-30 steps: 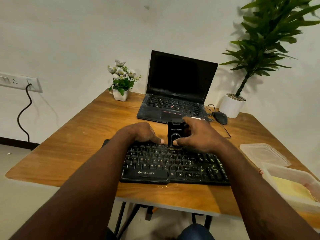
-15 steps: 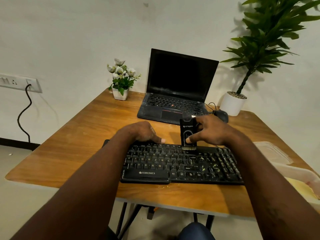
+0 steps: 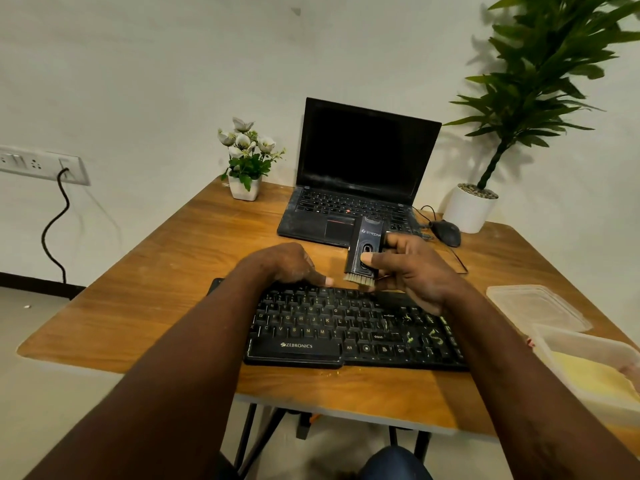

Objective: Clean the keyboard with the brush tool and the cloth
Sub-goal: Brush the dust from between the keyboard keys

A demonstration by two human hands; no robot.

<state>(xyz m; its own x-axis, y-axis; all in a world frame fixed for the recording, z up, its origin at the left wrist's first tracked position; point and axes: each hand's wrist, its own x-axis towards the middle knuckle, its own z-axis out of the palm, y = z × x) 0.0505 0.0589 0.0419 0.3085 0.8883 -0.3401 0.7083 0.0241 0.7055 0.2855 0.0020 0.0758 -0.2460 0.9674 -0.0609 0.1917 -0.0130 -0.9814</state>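
**Brush tool held upright at the keyboard's far edge**

Beyond the keyboard (image 3: 346,327), far to its left on the wooden table (image 3: 156,289), stands a small flower pot (image 3: 244,188). The left hand (image 3: 284,265) rests on the keyboard's far edge, fingers loosely bent and holding nothing. The right hand (image 3: 412,271) grips the black brush tool (image 3: 367,244) upright, thumb on its front. The pale bristles point down just over the keyboard's far edge; whether they touch it cannot be told. Behind the keyboard sits an open laptop (image 3: 363,161). To the keyboard's right lie a clear lid (image 3: 533,306) and a plastic container (image 3: 554,355) holding the yellow cloth (image 3: 588,379).
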